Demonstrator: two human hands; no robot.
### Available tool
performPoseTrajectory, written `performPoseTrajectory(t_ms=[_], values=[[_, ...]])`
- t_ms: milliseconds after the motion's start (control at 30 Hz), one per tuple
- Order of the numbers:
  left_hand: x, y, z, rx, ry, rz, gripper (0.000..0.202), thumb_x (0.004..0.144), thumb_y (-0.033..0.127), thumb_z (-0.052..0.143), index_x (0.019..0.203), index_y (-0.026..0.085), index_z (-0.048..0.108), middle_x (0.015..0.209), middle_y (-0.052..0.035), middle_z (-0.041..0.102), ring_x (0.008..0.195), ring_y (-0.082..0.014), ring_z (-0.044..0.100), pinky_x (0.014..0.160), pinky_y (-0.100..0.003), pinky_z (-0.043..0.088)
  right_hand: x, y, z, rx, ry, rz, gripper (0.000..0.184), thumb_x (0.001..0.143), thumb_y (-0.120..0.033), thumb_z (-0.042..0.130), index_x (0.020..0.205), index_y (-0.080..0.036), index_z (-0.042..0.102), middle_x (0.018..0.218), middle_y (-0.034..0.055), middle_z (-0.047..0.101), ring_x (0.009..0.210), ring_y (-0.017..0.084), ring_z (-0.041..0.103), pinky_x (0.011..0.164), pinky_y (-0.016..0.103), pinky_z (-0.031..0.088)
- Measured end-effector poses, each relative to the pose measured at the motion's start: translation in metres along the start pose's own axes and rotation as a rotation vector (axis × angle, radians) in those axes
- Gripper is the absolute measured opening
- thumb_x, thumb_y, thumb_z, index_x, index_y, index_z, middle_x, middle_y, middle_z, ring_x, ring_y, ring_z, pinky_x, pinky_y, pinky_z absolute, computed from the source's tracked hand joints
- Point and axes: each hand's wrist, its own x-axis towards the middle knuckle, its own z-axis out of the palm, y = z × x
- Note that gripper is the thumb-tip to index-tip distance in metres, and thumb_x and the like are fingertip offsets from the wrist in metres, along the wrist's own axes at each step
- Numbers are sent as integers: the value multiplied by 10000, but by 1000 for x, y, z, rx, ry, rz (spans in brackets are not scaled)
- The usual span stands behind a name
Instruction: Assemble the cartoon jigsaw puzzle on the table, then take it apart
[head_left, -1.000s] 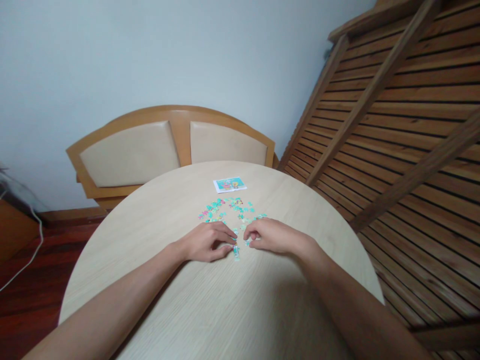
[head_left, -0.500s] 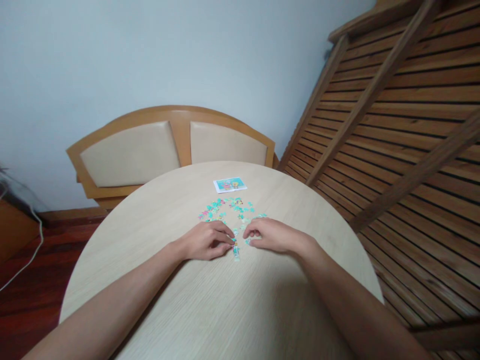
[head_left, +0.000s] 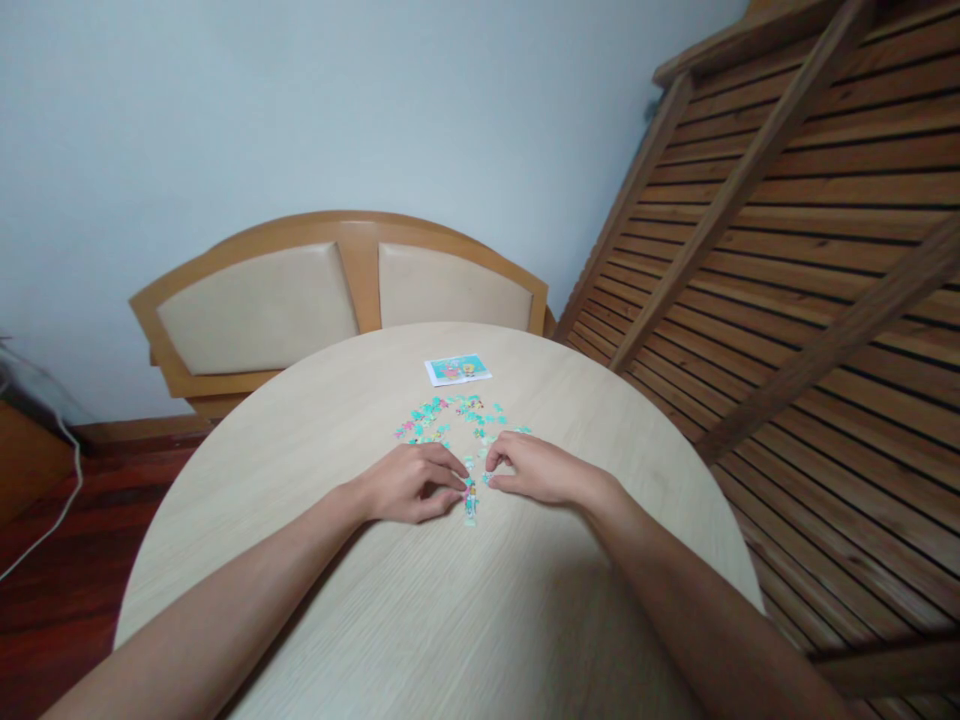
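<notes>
A short, narrow strip of joined puzzle pieces (head_left: 470, 507) lies on the round table in front of me, mostly teal with some other colours. At its left edge is my left hand (head_left: 418, 482), thumb and fingertips closed in on the strip's upper part. Just to the right, my right hand (head_left: 534, 468) pinches a small teal puzzle piece (head_left: 486, 479) between thumb and fingers, close to the table and slightly apart from the strip. Loose puzzle pieces (head_left: 431, 410) in teal, pink and yellow lie scattered beyond both hands; the right hand covers some of them.
A picture card (head_left: 458, 369), teal with two cartoon figures, lies beyond the pieces. The round wooden table (head_left: 360, 620) carries everything. Behind it stands a padded headboard (head_left: 259, 305) against the wall; a slatted wooden frame (head_left: 780, 250) leans at the right.
My right hand has shifted slightly left with its piece, closer to the strip. My left hand has stayed almost in place, and the view has moved a little.
</notes>
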Motion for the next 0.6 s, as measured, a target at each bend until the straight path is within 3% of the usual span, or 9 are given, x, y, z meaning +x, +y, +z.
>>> performPoseTrajectory(t_ms=[100,233,600], values=[[0,0,0,2,1,-4,234,944,264,574,1076,215,762,1123,-76,741,1002,-206,696,904,-328,552,2,1,2,29,18,-18,147,813,-204,733,949,-166,693,973,68,693,922,206,627,811,295,456],[0,1,-1,-5,1,-7,238,940,260,577,1085,217,760,1115,-76,741,993,-206,697,894,-326,553,10,4,11,232,20,24,64,853,-208,691,902,-166,693,825,30,702,779,167,647,713,258,470],[-2,-1,-3,-7,-13,-28,220,939,261,583,1067,217,757,1030,-70,716,920,-184,674,851,-288,530,20,4,24,436,76,37,49,860,-184,658,870,-160,700,789,21,689,755,149,620,714,252,483]])
